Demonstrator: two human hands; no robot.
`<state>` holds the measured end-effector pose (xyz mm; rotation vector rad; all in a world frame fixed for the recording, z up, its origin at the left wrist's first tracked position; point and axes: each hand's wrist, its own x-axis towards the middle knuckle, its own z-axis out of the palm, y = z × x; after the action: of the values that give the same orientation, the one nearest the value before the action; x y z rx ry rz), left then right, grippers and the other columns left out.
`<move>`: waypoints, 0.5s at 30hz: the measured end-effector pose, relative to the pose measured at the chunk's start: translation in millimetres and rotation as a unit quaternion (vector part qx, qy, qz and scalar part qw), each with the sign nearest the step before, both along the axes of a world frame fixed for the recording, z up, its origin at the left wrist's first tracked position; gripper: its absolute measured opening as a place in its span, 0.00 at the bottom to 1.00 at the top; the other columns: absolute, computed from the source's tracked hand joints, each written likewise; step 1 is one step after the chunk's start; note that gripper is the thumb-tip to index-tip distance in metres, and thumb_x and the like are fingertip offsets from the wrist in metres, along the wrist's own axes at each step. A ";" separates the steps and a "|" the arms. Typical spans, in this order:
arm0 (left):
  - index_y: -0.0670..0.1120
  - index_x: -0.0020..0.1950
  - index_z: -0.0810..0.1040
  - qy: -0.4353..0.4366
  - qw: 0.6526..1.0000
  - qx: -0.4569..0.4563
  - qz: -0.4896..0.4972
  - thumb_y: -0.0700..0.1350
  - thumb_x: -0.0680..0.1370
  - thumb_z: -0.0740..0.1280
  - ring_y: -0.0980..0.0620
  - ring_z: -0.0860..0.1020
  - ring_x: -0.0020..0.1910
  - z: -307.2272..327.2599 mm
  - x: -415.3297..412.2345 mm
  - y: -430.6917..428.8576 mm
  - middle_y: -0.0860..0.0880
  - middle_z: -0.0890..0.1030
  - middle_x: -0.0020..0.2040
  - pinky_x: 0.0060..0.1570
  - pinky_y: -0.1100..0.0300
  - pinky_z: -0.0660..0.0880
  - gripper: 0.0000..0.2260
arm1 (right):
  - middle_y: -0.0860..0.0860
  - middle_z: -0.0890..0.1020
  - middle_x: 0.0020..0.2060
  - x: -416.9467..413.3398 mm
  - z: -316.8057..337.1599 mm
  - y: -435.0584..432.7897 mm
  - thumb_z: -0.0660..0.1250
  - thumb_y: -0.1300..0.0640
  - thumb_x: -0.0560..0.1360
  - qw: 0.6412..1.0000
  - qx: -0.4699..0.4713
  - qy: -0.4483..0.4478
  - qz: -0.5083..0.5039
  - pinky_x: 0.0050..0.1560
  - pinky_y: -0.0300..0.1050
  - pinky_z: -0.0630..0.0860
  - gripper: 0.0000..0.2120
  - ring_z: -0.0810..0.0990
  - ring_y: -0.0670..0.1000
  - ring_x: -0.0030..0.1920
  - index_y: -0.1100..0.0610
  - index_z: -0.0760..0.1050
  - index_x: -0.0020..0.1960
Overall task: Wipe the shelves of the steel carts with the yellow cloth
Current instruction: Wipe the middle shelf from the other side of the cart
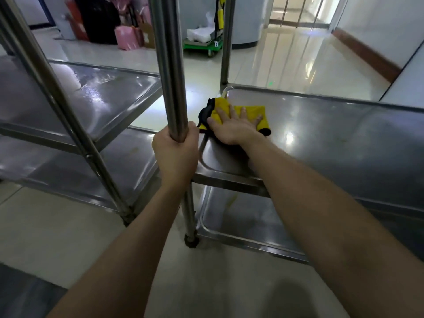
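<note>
Yellow cloth (250,112) lies flat under the right hand's (231,127) spread fingers at the shelf's (332,143) far-left corner, bare steel stretching rightward, while the left hand (175,152) grips the post (171,72).

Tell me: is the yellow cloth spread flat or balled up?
Mostly flat: the yellow cloth lies on the steel shelf under the right hand, fingers straight, one edge bunched.

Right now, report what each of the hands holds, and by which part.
Left hand grips the upright steel cart post near shelf level. Right hand lies flat, pressing the yellow cloth onto the steel shelf; it grips nothing.
</note>
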<state>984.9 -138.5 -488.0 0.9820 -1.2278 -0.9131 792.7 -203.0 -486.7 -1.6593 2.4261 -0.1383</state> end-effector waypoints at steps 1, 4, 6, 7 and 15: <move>0.35 0.34 0.69 -0.006 1.000 0.001 0.002 0.55 0.73 0.69 0.41 0.68 0.27 1.1 0.2 0.3 0.31 0.70 0.31 0.29 0.45 0.72 0.23 | 0.48 0.40 0.87 8.8 -1.5 14.6 0.40 0.25 0.80 1.000 0.003 0.004 0.012 0.71 0.86 0.32 0.38 0.38 0.64 0.86 0.37 0.42 0.86; 0.41 0.32 0.70 -0.007 1.000 0.021 -0.002 0.54 0.73 0.70 0.45 0.71 0.28 2.9 1.4 0.3 0.33 0.71 0.30 0.30 0.44 0.73 0.19 | 0.45 0.38 0.87 31.3 -9.7 64.4 0.40 0.22 0.79 0.998 0.014 0.018 0.052 0.71 0.84 0.30 0.38 0.36 0.60 0.86 0.34 0.41 0.85; 0.43 0.32 0.71 -0.025 0.999 0.035 0.005 0.54 0.74 0.70 0.45 0.72 0.29 2.9 3.7 -1.9 0.30 0.72 0.32 0.31 0.40 0.75 0.19 | 0.42 0.38 0.86 32.6 -11.8 97.3 0.41 0.21 0.78 0.997 0.019 0.005 0.073 0.73 0.81 0.29 0.37 0.34 0.57 0.86 0.31 0.42 0.85; 0.44 0.32 0.71 -0.036 0.999 0.040 0.010 0.55 0.74 0.70 0.46 0.72 0.29 2.7 4.6 -3.2 0.30 0.72 0.33 0.31 0.42 0.75 0.18 | 0.40 0.39 0.86 27.4 -11.4 113.1 0.42 0.21 0.79 0.997 0.019 -0.004 0.074 0.74 0.80 0.29 0.37 0.34 0.55 0.86 0.30 0.44 0.84; 0.52 0.31 0.79 -0.031 0.998 0.050 -0.025 0.53 0.74 0.72 0.46 0.74 0.24 -1.9 6.9 -11.4 0.48 0.75 0.26 0.29 0.51 0.75 0.12 | 0.37 0.41 0.86 -82.0 -12.6 217.6 0.44 0.18 0.76 0.999 0.017 -0.008 -0.043 0.78 0.74 0.31 0.37 0.37 0.51 0.86 0.27 0.46 0.83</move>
<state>991.8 -149.9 -489.8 1.0701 -1.2727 -0.9985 710.7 14.6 -499.2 -1.5339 2.4757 -0.1214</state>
